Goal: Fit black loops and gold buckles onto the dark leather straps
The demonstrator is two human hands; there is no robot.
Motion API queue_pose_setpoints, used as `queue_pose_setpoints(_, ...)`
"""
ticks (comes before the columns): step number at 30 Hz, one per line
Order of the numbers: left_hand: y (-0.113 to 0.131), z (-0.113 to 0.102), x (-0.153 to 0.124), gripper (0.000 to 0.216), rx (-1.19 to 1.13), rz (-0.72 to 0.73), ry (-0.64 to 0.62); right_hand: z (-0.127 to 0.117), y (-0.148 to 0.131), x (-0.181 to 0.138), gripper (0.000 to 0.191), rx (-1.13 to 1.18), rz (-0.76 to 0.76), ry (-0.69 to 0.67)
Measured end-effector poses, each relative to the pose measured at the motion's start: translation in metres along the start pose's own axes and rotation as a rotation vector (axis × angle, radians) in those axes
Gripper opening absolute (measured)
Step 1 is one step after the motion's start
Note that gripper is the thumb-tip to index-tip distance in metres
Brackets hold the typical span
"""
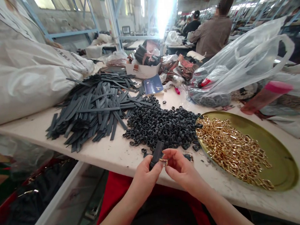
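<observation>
My left hand (145, 171) is closed round a short dark strap (157, 151), whose flat end points up and away from me. At the strap's near end sits a small gold buckle (164, 162), between my two hands. The thumb and fingers of my right hand (179, 167) curve round the buckle and grip its edge; how it joins the strap is too small to tell. Just beyond my hands lies a heap of small black loops (164, 125). To its left is a pile of dark straps (92, 106). Many gold buckles (231, 151) fill part of a round golden tray (281, 164) on the right.
White sacks (28, 87) lean over the table's left side. Farther back are a blue booklet (153, 85), a white box (143, 71) and clear plastic bags (239, 63). A pink-capped bottle (267, 96) lies behind the tray. A co-worker (212, 31) sits beyond.
</observation>
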State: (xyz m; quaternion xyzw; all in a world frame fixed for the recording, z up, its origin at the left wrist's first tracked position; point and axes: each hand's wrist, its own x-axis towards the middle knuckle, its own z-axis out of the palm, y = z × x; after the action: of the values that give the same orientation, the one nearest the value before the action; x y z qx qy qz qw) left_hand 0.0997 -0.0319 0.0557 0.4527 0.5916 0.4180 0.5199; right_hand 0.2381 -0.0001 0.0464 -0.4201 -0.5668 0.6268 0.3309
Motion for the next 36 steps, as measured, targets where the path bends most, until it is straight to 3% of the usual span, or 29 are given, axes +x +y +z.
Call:
queue_pose_setpoints(4, -0.004, -0.002, 0.002, 0.018, -0.006, 0.003, 0.031, 0.006, 0.000, 0.000, 0.045, 0.239, 0.137, -0.156)
queue_pose_setpoints(7, -0.005, -0.006, 0.003, 0.017, 0.057, 0.027, -0.024, 0.006, 0.003, 0.002, 0.047, 0.395, 0.239, -0.167)
queue_pose_setpoints(10, -0.004, -0.010, 0.003, 0.017, 0.113, 0.016, -0.086, 0.005, 0.010, 0.006, 0.043, 0.379, 0.292, -0.111)
queue_pose_setpoints(16, -0.011, -0.015, 0.001, 0.023, 0.133, -0.012, -0.174, 0.001, 0.015, 0.009, 0.028, 0.215, 0.186, 0.067)
queue_pose_setpoints(20, -0.017, -0.022, -0.009, 0.032, 0.180, -0.097, -0.196, 0.002, 0.011, 0.006, 0.028, 0.609, 0.336, 0.202)
queue_pose_setpoints(23, -0.013, -0.024, -0.019, 0.028, 0.257, -0.066, -0.261, 0.011, 0.011, 0.000, 0.033, 0.792, 0.428, 0.190)
queue_pose_setpoints(27, -0.004, -0.021, -0.028, 0.022, 0.294, 0.007, -0.281, 0.028, 0.014, -0.016, 0.029, 0.618, 0.357, 0.134)
queue_pose_setpoints(32, -0.003, -0.017, -0.037, 0.019, 0.200, -0.063, -0.290, 0.032, 0.015, -0.033, 0.030, 0.299, 0.174, 0.208)
queue_pose_setpoints(36, -0.010, -0.014, -0.042, 0.026, 0.063, -0.128, -0.307, 0.030, 0.015, -0.036, 0.028, 0.433, 0.261, 0.115)
